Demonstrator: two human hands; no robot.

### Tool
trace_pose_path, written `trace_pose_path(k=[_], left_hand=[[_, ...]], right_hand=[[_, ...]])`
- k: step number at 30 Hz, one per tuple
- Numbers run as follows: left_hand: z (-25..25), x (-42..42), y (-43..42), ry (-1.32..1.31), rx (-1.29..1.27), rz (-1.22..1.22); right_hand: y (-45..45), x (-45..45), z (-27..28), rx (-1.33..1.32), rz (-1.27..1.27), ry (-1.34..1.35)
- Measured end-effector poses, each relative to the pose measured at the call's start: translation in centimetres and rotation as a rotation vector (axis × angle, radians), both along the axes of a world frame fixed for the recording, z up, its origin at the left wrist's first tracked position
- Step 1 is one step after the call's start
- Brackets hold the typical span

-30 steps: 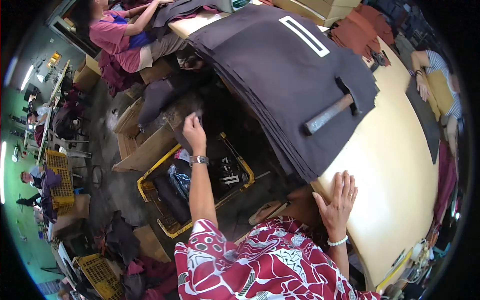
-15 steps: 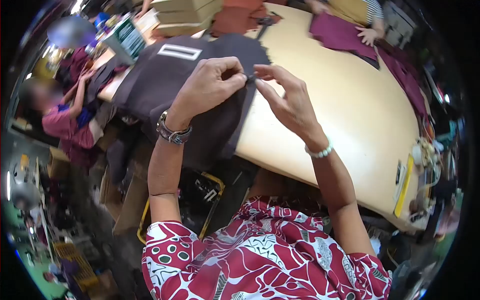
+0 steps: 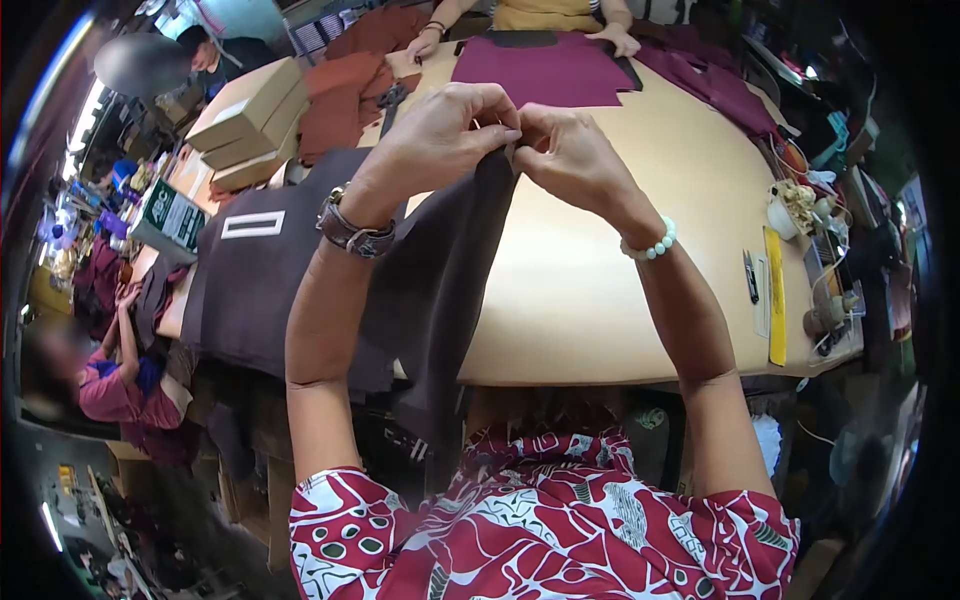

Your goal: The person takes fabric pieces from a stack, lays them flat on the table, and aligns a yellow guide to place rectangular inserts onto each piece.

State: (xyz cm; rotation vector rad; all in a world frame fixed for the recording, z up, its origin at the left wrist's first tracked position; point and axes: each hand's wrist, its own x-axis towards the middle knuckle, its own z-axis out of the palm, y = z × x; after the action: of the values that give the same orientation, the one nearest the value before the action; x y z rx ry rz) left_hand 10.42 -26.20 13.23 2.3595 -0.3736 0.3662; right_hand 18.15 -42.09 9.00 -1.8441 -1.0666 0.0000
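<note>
Left hand [image 3: 440,140], right hand [image 3: 575,160]: fingers pinching top edge of dark cloth [image 3: 445,290], exact grip partly hidden. Piece raised, hanging past worktop [image 3: 580,310] edge; not laid flat.

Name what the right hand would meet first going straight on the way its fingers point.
Most likely the left hand, close beside the right hand at the dark cloth; whether they touch is unclear.

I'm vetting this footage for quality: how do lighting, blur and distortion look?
Head view: wide-angle look with black, rounded corners; head view: whitish glare on the pale tan tabletop; head view: blur smudges the face of the pink-shirted person; head view: left bare hand and right bare hand fairly crisp, the hanging dark charcoal cloth shadowed in its folds.
</note>
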Motion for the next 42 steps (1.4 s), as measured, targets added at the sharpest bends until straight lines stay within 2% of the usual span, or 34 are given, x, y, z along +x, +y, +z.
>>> trace_pose_path(k=[3, 6, 8, 11, 13, 14, 16, 18, 19, 20, 22, 23, 24, 26, 28, 30, 32, 36, 38, 41, 42], left_hand=[[1.1, 1.2, -0.6, 0.021, 0.0, -0.044], [2.2, 1.4, -0.1, 0.068, 0.047, -0.048], [2.2, 1.9, 0.8, 0.182, 0.08, -0.042], [0.5, 4.9, 1.9, 0.279, 0.483, 0.01], [-1.5, 8.0, 3.2, 0.415, 0.574, 0.158], [-2.4, 9.6, 3.8, 0.259, 0.662, 0.236], [-2.5, 12.4, 4.5, 0.001, 0.567, 0.494], [-0.7, 14.7, 4.7, -0.228, 0.571, 0.667], [0.1, 14.8, 4.8, -0.41, 0.487, 0.706], [2.1, 13.1, 3.0, -0.428, 0.435, 0.746], [3.9, 10.5, 1.2, -0.596, 0.449, 0.693], [3.6, 9.5, 0.7, -0.698, 0.482, 0.626], [3.1, 8.5, 0.3, -0.797, 0.514, 0.557], [1.2, 6.5, -0.9, -0.716, 0.77, 0.591], [-1.3, 4.8, -2.4, -0.788, 0.771, 0.557], [-4.1, 3.9, -3.4, -0.793, 0.709, 0.507], [-7.5, 3.0, -4.1, -0.746, 0.655, 0.489], [-14.5, 0.1, -7.0, -0.429, 0.543, 0.427], [-16.3, -1.4, -8.2, -0.42, 0.523, 0.32], [-17.9, -3.0, -9.3, -0.457, 0.49, 0.294], [-18.4, -3.2, -9.4, -0.496, 0.486, 0.3]], right_hand=[[-0.9, 2.4, -0.7, -0.128, 0.026, -0.015], [-2.9, 4.1, -0.2, -0.54, -0.157, -0.153], [-4.2, 7.0, -1.1, -0.582, -0.224, -0.175], [-5.3, 11.6, -3.2, -0.594, -0.362, -0.275], [-5.3, 14.5, -3.8, -0.614, -0.467, -0.283], [-5.3, 16.6, -4.1, -0.612, -0.435, -0.248], [-4.9, 19.7, -3.9, -0.441, -0.52, -0.351], [-4.8, 20.6, -1.4, -0.165, -0.625, -0.437], [-4.8, 19.7, 0.6, -0.029, -0.699, -0.475], [-5.1, 18.9, 2.4, 0.106, -0.77, -0.509], [-7.3, 18.9, 4.6, 0.322, -0.686, -0.72], [-8.1, 15.8, 6.3, 0.444, -0.554, -0.711], [-9.4, 14.2, 6.7, 0.42, -0.562, -0.786], [-12.8, 12.2, 5.2, 0.308, -0.531, -0.875], [-15.5, 10.3, 2.5, 0.249, -0.5, -0.924], [-17.9, 7.6, -0.4, 0.267, -0.535, -0.864], [-20.6, 6.5, -5.2, 0.313, -0.6, -0.597], [-25.0, 2.9, -13.3, 0.095, -0.676, -0.192], [-26.5, 1.0, -15.6, 0.059, -0.678, 0.039], [-28.0, -1.8, -16.5, 0.023, -0.863, 0.421], [-28.6, -2.4, -16.8, 0.121, -0.861, 0.453]])
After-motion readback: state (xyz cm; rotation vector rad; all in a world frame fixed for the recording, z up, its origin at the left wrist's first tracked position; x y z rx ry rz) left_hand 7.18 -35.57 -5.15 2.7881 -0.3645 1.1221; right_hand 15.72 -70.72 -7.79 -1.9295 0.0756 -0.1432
